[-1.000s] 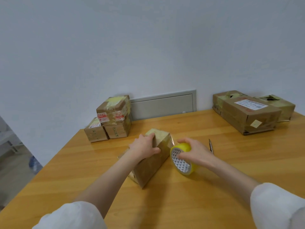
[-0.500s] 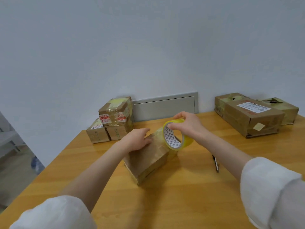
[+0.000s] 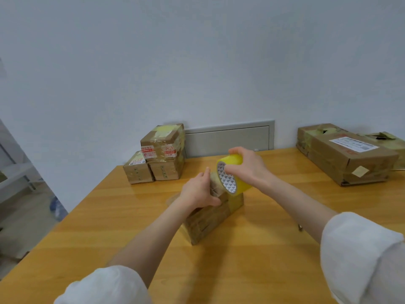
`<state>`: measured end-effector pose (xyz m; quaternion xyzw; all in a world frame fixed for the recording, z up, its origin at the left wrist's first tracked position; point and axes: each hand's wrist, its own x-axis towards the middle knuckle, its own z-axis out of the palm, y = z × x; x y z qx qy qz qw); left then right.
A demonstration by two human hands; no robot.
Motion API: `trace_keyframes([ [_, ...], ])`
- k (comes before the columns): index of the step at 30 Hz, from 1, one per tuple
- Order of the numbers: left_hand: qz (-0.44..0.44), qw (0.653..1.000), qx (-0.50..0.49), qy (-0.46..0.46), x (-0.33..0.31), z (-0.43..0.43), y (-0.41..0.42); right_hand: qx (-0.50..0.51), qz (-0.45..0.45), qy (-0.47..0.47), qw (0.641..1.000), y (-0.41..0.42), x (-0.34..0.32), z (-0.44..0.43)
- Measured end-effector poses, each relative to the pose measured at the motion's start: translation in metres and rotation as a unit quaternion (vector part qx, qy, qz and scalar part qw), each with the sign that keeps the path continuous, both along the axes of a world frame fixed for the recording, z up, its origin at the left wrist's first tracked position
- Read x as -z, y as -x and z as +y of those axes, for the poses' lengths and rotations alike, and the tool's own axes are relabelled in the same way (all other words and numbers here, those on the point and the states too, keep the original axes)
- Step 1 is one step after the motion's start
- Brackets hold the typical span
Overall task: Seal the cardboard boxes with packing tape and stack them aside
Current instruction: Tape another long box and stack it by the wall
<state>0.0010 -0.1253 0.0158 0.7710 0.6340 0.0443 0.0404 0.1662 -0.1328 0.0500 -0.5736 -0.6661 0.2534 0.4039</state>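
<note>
Right hand (image 3: 247, 166): grasps the yellow tape roll (image 3: 232, 177) from above, fingers curled over its outer band, thumb side toward the camera; wrist and bare forearm run back to a rolled white sleeve (image 3: 359, 255) at lower right.
Yellow tape roll: held on edge over the far end of the cardboard box (image 3: 210, 218), its open core with a triangle-patterned liner facing the camera; whether it touches the box top cannot be told.
Left hand (image 3: 198, 191): lies flat on the box top, palm down, fingers pointing toward the roll and thumb along the near edge; it presses on the box and grips nothing.
Cardboard box: small brown carton lying at an angle near the middle of the wooden table (image 3: 109, 227), with glossy tape visible at its far end beneath the roll.
Pen-like object (image 3: 300, 227): only a dark tip shows on the table, beside the right forearm; too little is visible to name it surely.
Stack of small boxes (image 3: 157, 159): three taped cartons at the far left edge of the table against the wall (image 3: 197, 62), one resting on another, one beside them.
Large boxes (image 3: 348, 154): taped cartons at the far right, the front one bearing a white shipping label.
Grey panel (image 3: 228, 139): set in the wall behind the table, between the two groups of boxes.
</note>
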Motion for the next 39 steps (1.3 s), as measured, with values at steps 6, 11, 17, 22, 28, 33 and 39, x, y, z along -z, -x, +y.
trace_keyframes([
  [6,0.009,1.0,0.015,0.013,-0.003,0.003,0.0,-0.025,-0.024,0.046,0.998,-0.02,0.02,-0.014],
  [11,0.007,1.0,0.014,0.014,-0.004,0.004,0.0,-0.035,-0.125,0.08,0.988,-0.023,0.033,-0.028],
  [17,0.003,0.999,0.027,0.029,-0.004,0.005,-0.001,-0.016,-0.286,0.071,0.955,-0.027,0.048,-0.04],
  [22,0.077,0.994,0.081,0.012,-0.005,0.009,-0.003,-0.031,-0.341,0.093,0.935,-0.028,0.047,-0.04],
  [28,0.126,0.981,0.135,0.057,0.01,0.014,-0.022,-0.038,-0.341,0.098,0.934,-0.03,0.052,-0.033],
  [33,0.11,0.981,0.131,0.093,0.003,0.016,-0.02,-0.036,-0.326,0.098,0.939,-0.033,0.059,-0.026],
  [39,0.046,0.992,0.08,0.089,-0.006,0.021,-0.02,0.009,-0.012,0.14,0.99,-0.047,0.062,-0.019],
])
